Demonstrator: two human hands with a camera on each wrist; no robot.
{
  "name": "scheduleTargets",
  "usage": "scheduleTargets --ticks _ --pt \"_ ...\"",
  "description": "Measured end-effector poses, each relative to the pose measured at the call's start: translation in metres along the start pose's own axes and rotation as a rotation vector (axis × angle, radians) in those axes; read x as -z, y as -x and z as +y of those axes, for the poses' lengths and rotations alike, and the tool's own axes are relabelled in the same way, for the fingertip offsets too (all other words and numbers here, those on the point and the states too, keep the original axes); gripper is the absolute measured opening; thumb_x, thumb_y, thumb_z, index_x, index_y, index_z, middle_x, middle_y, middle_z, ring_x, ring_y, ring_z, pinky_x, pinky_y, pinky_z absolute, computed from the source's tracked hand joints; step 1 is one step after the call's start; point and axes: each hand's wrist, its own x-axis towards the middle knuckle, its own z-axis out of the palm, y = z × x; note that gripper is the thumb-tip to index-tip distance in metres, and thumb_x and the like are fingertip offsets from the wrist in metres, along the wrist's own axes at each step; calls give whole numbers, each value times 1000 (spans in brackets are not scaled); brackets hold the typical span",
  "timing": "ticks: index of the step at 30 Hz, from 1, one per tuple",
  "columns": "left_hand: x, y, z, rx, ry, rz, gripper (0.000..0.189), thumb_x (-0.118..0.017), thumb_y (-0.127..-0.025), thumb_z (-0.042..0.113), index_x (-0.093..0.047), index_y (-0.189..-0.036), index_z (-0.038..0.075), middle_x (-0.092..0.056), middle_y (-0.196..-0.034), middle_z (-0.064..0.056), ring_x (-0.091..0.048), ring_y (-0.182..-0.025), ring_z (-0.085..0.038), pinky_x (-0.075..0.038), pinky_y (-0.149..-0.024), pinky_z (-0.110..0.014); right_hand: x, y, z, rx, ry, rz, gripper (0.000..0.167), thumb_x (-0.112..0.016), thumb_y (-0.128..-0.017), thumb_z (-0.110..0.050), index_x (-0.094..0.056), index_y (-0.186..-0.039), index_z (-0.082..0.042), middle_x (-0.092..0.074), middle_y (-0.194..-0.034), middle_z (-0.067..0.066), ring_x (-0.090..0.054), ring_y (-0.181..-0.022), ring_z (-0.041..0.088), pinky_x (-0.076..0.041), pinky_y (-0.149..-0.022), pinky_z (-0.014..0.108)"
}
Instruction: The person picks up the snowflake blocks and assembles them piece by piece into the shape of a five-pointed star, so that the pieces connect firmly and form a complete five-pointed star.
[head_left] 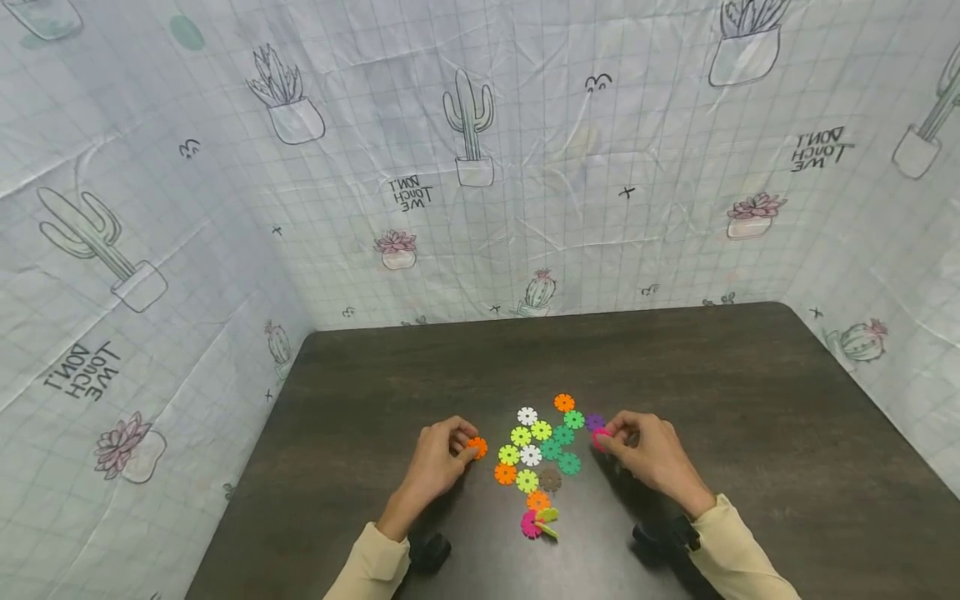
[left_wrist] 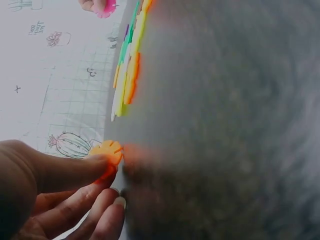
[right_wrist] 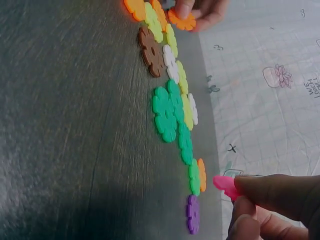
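My left hand (head_left: 435,460) pinches an orange notched plastic disc (head_left: 478,447) between thumb and finger, left of the flat cluster of discs. In the left wrist view that orange disc (left_wrist: 107,151) is held on edge. My right hand (head_left: 654,454) pinches a pink notched disc (head_left: 601,439) at the right of the cluster, close to a purple disc (head_left: 594,422). Seen from the right wrist, the pink disc (right_wrist: 227,187) is partly covered by the thumb. Between the hands lie white (head_left: 530,455), yellow (head_left: 527,481), green (head_left: 569,463) and brown (head_left: 551,479) discs.
Nearest the front of the cluster, a pink disc (head_left: 532,524) lies with yellow discs (head_left: 547,515) standing tilted on it. The dark table (head_left: 360,392) meets a cactus-printed cloth (head_left: 555,208) along its back and sides.
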Motion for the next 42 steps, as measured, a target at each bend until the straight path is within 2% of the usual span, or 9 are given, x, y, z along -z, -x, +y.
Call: scheduleTargets --ticks 3,8,15,20,27,31,38,42 --pt "2 -4 2 -25 -8 24 10 -80 -91 6 -77 -100 6 -75 -88 -4 -64 -74 -8 -56 -69 -22 0 -2 -3 11 -9 -2 19 -81 -93 -24 -72 -94 -7 -72 -77 2 -59 -62 7 -44 -52 24" --pt "2 -7 7 -32 10 41 6 -79 -93 12 -79 -98 9 -77 -88 -4 -67 -74 -10 -55 -68 -20 -1 -2 -7 23 -28 -4 20 -79 -95 -25 -73 -95 -6 -75 -79 3 -64 -65 9 -46 -55 23" --pt "-2 -7 14 -41 104 39 9 -81 -93 16 -78 -99 10 -77 -90 -5 -69 -74 -6 -58 -69 -18 -3 -4 -11 19 -83 -12 21 -75 -98 -26 -75 -96 -6 -79 -84 7 -71 -65 16 -50 -52 25" --pt "-6 -6 19 -74 160 45 11 -82 -91 18 -79 -100 13 -79 -93 -3 -71 -77 -6 -59 -72 -19 -5 -3 -17 17 -113 -15 23 -74 -99 -30 -76 -98 -6 -79 -85 8 -70 -65 17 -52 -53 26" --pt "-12 -3 26 -109 226 29 11 -84 -89 16 -79 -98 14 -80 -92 -2 -72 -75 -7 -60 -71 -20 -12 -1 -22 19 -131 -32 22 -74 -98 -32 -76 -96 -10 -78 -83 7 -68 -61 19 -50 -52 26" --pt "-15 -4 30 -153 251 9 11 -84 -89 14 -78 -98 12 -80 -92 -3 -72 -74 -7 -60 -70 -21 -16 -2 -27 45 -168 -53 19 -74 -99 -28 -76 -94 -10 -77 -81 7 -68 -61 21 -51 -52 26" --pt "-20 -4 38 -270 295 -31 9 -82 -91 15 -76 -96 12 -80 -92 -4 -73 -77 -4 -62 -72 -22 -24 -1 -34 81 -222 -128 23 -73 -99 -32 -76 -94 -10 -75 -77 8 -67 -60 22 -52 -53 26" --pt "-23 -4 42 -300 300 -30 8 -82 -91 14 -76 -95 12 -79 -91 -4 -73 -77 -3 -62 -72 -23 -28 1 -38 86 -252 -150 24 -72 -100 -32 -75 -96 -9 -73 -76 8 -65 -58 23 -53 -51 28"
